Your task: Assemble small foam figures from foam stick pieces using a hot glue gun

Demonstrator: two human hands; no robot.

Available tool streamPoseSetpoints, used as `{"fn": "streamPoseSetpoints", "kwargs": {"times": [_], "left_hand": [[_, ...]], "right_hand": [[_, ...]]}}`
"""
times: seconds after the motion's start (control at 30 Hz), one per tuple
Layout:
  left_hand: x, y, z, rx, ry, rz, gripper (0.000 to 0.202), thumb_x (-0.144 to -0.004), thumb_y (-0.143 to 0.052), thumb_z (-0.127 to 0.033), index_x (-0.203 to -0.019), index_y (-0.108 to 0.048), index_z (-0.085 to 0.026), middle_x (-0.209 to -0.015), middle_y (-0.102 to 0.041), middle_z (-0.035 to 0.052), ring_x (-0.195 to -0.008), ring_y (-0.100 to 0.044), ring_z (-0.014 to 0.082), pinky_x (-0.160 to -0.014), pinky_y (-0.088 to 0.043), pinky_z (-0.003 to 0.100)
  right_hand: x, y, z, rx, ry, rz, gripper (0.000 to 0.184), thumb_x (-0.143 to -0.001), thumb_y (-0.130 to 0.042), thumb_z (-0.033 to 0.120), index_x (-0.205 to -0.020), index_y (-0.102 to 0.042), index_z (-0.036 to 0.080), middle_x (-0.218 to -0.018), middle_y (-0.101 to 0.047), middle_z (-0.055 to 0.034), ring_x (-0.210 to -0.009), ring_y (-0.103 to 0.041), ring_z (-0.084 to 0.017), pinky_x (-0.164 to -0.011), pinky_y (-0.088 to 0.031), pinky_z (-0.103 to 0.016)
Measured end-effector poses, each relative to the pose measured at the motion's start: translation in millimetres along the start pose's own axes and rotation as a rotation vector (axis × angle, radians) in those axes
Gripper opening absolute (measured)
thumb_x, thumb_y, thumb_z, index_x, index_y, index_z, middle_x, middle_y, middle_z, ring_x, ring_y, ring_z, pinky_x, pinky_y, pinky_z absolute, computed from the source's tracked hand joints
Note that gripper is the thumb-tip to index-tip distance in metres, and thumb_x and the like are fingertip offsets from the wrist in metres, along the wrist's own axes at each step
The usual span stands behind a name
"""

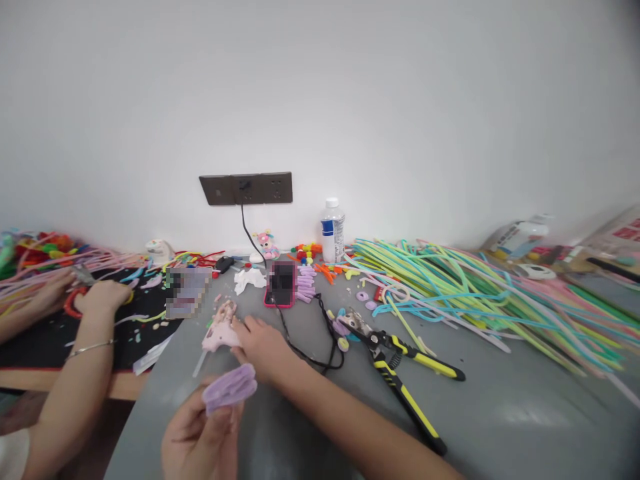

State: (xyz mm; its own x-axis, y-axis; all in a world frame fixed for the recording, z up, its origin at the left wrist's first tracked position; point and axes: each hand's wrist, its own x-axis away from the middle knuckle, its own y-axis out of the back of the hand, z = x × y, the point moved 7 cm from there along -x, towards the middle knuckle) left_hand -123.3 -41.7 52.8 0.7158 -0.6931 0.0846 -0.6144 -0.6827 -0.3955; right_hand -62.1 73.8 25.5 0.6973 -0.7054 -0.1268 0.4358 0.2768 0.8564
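Note:
My left hand point(203, 430), low in the view, pinches a folded bundle of fuzzy purple pipe cleaner point(230, 389) between thumb and fingers. Farther forward, my right hand point(263, 347) lies at the side of what looks like a pale pink glue gun point(221, 335), its fingers bent against it. A thin whitish stick point(201, 363) points out below the pink body. Several short purple pipe cleaner pieces point(305, 283) lie beside a pink-edged phone point(281, 285). Yellow-and-black cutters point(395, 373) rest to the right of my right forearm, handles spread.
Long pipe cleaners point(450, 287) spread across the right. A bottle point(333, 233) stands against the wall, near a small colourful figure point(266, 245). A black cord point(325, 365) loops over the table. At left, another person's hands point(103, 297) hold orange-handled scissors point(75, 301).

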Motion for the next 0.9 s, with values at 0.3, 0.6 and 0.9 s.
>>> {"fn": "streamPoseSetpoints", "kwargs": {"times": [0.3,0.6,0.9], "left_hand": [[-17.9,-33.6,29.0,0.044,0.09,0.109,0.044,-0.037,-0.099,-0.044,-0.054,-0.069,-0.016,-0.045,-0.049,-0.0051,-0.044,-0.042,0.0052,-0.04,-0.039,0.015],[-27.0,-53.9,53.1,-0.019,0.101,0.141,0.043,-0.04,-0.097,-0.045,-0.064,-0.076,-0.015,-0.05,-0.053,-0.0047,-0.047,-0.04,0.0044,-0.042,-0.035,0.016],[-29.8,-57.7,61.6,-0.025,0.131,0.128,0.046,-0.037,-0.097,-0.047,-0.064,-0.077,-0.016,-0.049,-0.053,-0.0053,-0.047,-0.039,0.0042,-0.042,-0.033,0.016]], "right_hand": [[16.3,81.7,-101.5,0.201,-0.392,-0.247,0.013,-0.095,-0.059,0.014,-0.096,-0.073,0.016,-0.105,-0.074,-0.0122,-0.105,-0.064,-0.027,-0.09,-0.039,-0.038],[17.0,94.6,-115.9,0.281,-0.441,-0.201,0.018,-0.095,-0.058,0.016,-0.091,-0.076,0.016,-0.106,-0.076,-0.0135,-0.109,-0.064,-0.028,-0.093,-0.034,-0.04],[8.5,88.9,-110.5,0.278,-0.361,-0.112,0.011,-0.087,-0.069,0.015,-0.095,-0.076,0.017,-0.099,-0.079,-0.012,-0.106,-0.066,-0.028,-0.096,-0.033,-0.04]]}}
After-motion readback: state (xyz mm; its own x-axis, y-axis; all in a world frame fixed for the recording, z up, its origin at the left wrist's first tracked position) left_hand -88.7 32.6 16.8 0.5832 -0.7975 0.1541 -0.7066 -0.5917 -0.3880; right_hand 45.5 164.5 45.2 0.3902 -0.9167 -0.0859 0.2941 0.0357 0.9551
